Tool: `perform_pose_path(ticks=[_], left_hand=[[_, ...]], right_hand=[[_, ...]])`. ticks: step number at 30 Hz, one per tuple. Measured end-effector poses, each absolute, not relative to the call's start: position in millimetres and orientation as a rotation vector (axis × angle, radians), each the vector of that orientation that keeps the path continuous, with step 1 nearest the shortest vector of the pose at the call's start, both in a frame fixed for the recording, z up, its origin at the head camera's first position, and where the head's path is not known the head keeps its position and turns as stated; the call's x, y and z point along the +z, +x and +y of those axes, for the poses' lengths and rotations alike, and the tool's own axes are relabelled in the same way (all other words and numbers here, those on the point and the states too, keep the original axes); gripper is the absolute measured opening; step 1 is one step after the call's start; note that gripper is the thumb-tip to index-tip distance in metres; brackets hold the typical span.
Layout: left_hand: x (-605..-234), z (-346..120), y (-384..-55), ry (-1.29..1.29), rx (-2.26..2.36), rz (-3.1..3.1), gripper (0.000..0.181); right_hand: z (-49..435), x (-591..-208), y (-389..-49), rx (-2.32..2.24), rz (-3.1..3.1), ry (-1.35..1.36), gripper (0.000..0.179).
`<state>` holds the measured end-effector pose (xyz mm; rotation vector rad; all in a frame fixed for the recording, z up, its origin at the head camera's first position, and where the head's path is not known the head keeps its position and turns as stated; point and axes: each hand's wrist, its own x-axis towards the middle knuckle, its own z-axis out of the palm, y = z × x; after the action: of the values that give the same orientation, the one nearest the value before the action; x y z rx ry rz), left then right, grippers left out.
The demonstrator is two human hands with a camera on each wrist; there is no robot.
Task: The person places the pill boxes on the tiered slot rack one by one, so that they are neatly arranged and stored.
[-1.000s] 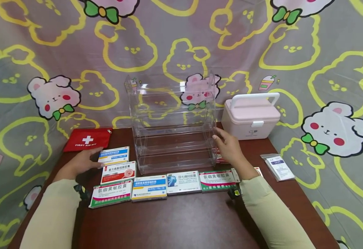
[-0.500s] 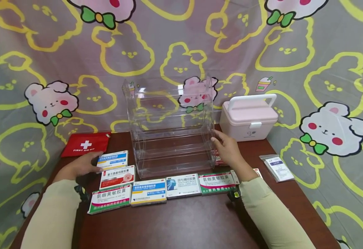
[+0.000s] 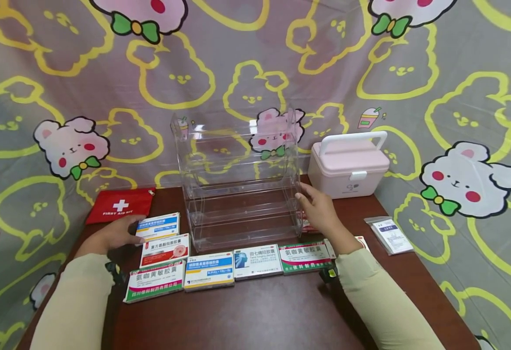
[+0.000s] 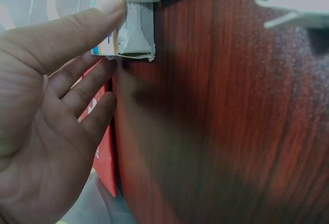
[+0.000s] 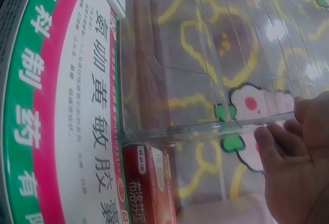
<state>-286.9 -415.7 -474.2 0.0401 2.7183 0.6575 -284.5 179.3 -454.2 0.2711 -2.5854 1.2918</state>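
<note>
In the head view, a clear tiered acrylic display rack (image 3: 244,236) stands at the back middle. My right hand (image 3: 321,209) pinches its right side panel, as the right wrist view shows with thumb and fingers on either side of the edge. At the left, my left hand (image 3: 114,234) grips the left end of a blue-and-white medicine box (image 3: 159,225); its thumb lies on the box end (image 4: 136,34) in the left wrist view. Just in front lie a red-and-white medicine box (image 3: 165,250) and a green-and-pink one (image 3: 155,281).
More medicine boxes line the rack's front: blue-yellow (image 3: 209,271), white (image 3: 257,261) and green-pink (image 3: 305,256). A red first aid pouch (image 3: 121,205) lies back left. On the right are a pink lidded case (image 3: 349,167) and a bagged white pack (image 3: 389,236). Patterned cloth hangs behind.
My left hand's fingers and thumb have closed in on the left end of the blue-and-white medicine box. The right hand keeps its hold on the rack. The head view has shifted slightly.
</note>
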Motion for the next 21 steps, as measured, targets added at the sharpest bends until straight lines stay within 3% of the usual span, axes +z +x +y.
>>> perform_pose_path(ticks=[15,21], left_hand=[[-473.5,-415.6,-285.9,-0.017,0.67,2.805,0.102],[-468.9,-414.5,-280.8,-0.042,0.763,2.86,0.079]], right_hand=[[179.7,-452.9,-283.5,1.281,-2.609,0.267,0.048],[178.9,-452.7,-283.6,1.278,-2.606,0.256,0.048]])
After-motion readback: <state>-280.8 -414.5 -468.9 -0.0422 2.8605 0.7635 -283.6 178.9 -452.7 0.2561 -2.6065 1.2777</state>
